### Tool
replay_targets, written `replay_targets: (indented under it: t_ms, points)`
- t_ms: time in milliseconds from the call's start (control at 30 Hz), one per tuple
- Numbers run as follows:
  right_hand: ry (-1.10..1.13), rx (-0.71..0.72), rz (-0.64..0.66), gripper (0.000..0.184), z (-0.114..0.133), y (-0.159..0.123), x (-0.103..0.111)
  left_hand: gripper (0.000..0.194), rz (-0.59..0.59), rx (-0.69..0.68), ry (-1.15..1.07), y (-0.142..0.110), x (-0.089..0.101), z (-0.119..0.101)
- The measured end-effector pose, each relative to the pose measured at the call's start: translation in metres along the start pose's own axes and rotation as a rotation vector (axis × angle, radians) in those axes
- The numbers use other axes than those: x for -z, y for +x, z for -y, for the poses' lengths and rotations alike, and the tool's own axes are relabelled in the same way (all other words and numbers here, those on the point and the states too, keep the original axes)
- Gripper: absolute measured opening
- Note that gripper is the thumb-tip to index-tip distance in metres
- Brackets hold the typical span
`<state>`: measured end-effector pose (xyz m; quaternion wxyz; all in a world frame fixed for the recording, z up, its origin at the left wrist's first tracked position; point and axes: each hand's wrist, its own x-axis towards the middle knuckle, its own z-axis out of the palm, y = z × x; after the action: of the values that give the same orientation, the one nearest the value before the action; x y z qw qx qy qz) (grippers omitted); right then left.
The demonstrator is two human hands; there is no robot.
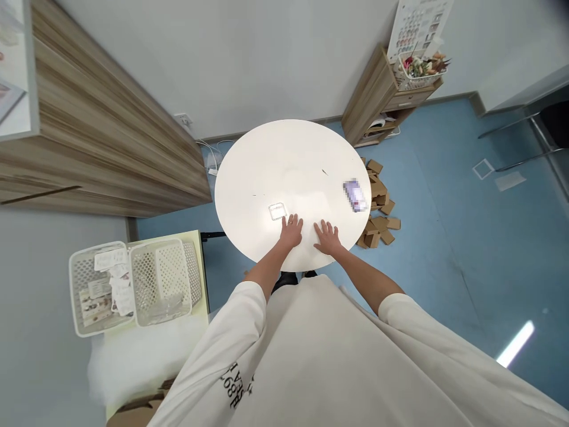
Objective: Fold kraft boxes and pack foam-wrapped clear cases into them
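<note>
Both of my hands rest palm down at the near edge of a round white table (275, 148). My left hand (291, 232) lies flat with its fingers apart, its fingertips close to a small clear square-shaped thing (278, 211) with rounded corners. My right hand (328, 238) is spread on the tabletop a short way to the right, holding nothing. Farther right, near the table's rim, lies a purple, phone-like rectangle (355, 196), blurred by pixelation. A small dark thin thing (325, 172) lies toward the back right of the table.
White plastic baskets (160, 279) stand on a side table at left, one holding papers. A wooden cabinet (120, 112) borders the left. Small brown cardboard boxes (377, 228) are heaped on the floor at right. A wooden shelf (373, 95) carries a basket of dried flowers (420, 68).
</note>
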<state>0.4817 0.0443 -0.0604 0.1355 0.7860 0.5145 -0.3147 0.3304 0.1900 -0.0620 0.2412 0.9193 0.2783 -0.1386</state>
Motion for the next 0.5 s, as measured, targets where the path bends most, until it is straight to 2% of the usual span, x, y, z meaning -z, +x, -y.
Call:
replay_targets:
  t_ms: [300, 500]
  points:
    - [0.070, -0.202, 0.013, 0.114, 0.049, 0.037, 0.010, 0.071, 0.001, -0.037, 0.014, 0.004, 0.018, 0.047]
    - [0.078, -0.260, 0.005, 0.118, 0.076, 0.051, 0.013, 0.070, -0.103, 0.017, -0.053, 0.000, 0.033, 0.076]
